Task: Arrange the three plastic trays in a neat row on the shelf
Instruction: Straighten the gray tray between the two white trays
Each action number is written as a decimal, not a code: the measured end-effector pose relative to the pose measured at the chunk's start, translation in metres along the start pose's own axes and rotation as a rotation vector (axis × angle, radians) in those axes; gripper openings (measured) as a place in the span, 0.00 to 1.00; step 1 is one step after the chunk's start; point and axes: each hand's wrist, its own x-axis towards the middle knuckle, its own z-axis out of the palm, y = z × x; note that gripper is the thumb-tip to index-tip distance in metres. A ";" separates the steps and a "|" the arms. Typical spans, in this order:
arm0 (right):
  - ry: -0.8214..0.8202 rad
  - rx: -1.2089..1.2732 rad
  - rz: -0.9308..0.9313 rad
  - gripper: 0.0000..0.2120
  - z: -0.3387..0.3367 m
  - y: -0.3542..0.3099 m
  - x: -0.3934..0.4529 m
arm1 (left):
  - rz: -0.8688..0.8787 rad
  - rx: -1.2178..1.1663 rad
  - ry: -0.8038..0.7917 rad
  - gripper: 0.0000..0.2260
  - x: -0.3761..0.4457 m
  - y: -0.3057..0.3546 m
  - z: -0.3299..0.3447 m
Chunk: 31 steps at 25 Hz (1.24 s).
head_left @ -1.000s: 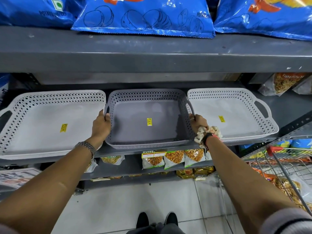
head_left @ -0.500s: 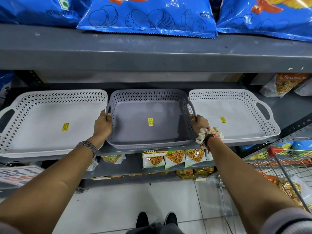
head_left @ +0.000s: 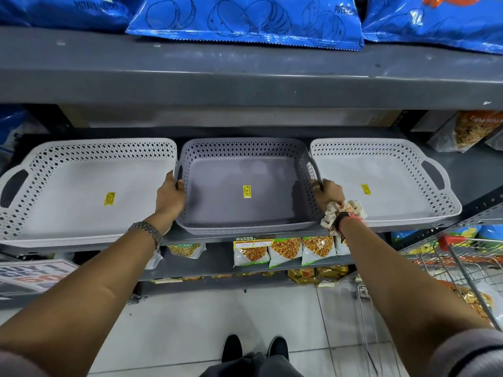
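Observation:
Three perforated plastic trays stand side by side on a grey metal shelf point(head_left: 212, 238). The middle tray point(head_left: 239, 151) is darker grey and deeper, with a yellow price sticker on its floor. My left hand point(head_left: 170, 195) grips its left handle and my right hand point(head_left: 328, 193) grips its right handle. The left tray point(head_left: 89, 153) is pale and wide, and its front edge overhangs the shelf. The right tray point(head_left: 381, 151) is pale too, nearly touching the middle one. Each pale tray carries a yellow sticker.
A thick grey shelf point(head_left: 245, 77) with blue crisp bags point(head_left: 245, 20) hangs just above the trays. Snack packets point(head_left: 285, 251) fill the lower shelf. A wire shopping trolley point(head_left: 468, 270) stands at the right, a printed sign point(head_left: 30, 273) at the left. White floor tiles lie below.
Both hands stay on the middle tray's handles. The tray has shifted very little; the view has tilted slightly so the whole row sits a bit lower in the frame.

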 end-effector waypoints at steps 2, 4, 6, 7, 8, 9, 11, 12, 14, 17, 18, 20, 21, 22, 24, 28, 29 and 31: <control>0.001 -0.005 -0.008 0.17 -0.001 -0.001 0.000 | 0.006 0.025 0.000 0.18 -0.001 0.000 0.000; 0.005 -0.010 -0.016 0.17 -0.001 -0.001 0.001 | 0.014 0.042 0.007 0.18 -0.001 0.000 0.000; 0.011 -0.011 -0.015 0.18 -0.001 0.000 0.001 | 0.022 0.049 0.011 0.19 0.000 -0.001 0.000; 0.011 -0.008 -0.013 0.18 0.000 0.000 0.000 | 0.025 0.054 0.012 0.19 0.000 -0.001 0.000; 0.011 -0.005 -0.012 0.18 0.000 0.000 0.000 | 0.027 0.059 0.013 0.19 0.001 -0.002 0.001; 0.010 -0.002 -0.011 0.18 0.000 0.000 0.000 | 0.028 0.063 0.014 0.19 0.001 -0.002 0.001; 0.007 -0.001 -0.013 0.18 0.000 0.000 0.001 | 0.029 0.066 0.017 0.18 0.002 -0.003 0.001; 0.007 -0.002 -0.012 0.18 0.000 0.000 0.001 | 0.031 0.068 0.017 0.18 0.002 -0.004 0.001; 0.004 -0.003 -0.012 0.18 0.000 0.001 0.002 | 0.036 0.073 0.018 0.18 0.002 -0.004 0.001; 0.001 -0.005 -0.016 0.18 0.001 0.001 0.003 | 0.036 0.074 0.019 0.18 0.002 -0.003 0.001; 0.003 -0.006 -0.016 0.18 0.001 0.001 0.003 | 0.034 0.073 0.019 0.19 0.002 -0.003 0.002; 0.008 -0.010 -0.012 0.18 0.001 0.001 0.003 | 0.027 0.071 0.019 0.19 0.002 -0.003 0.002; 0.009 -0.010 -0.008 0.18 0.001 0.001 0.003 | 0.024 0.069 0.021 0.19 0.002 -0.003 0.002; 0.011 -0.010 -0.005 0.18 0.001 0.001 0.003 | 0.022 0.065 0.023 0.20 0.002 -0.003 0.002; 0.009 -0.010 -0.003 0.18 0.001 0.001 0.003 | 0.018 0.058 0.022 0.20 0.002 -0.002 0.002; -0.022 -0.022 0.010 0.14 0.000 0.001 0.004 | 0.018 0.059 0.020 0.20 0.001 -0.002 0.001; -0.033 -0.028 0.013 0.13 0.000 0.002 0.004 | 0.016 0.057 0.019 0.19 0.000 -0.001 0.001; -0.040 -0.036 0.015 0.11 0.000 0.002 0.003 | 0.009 0.057 0.014 0.19 0.000 -0.001 0.001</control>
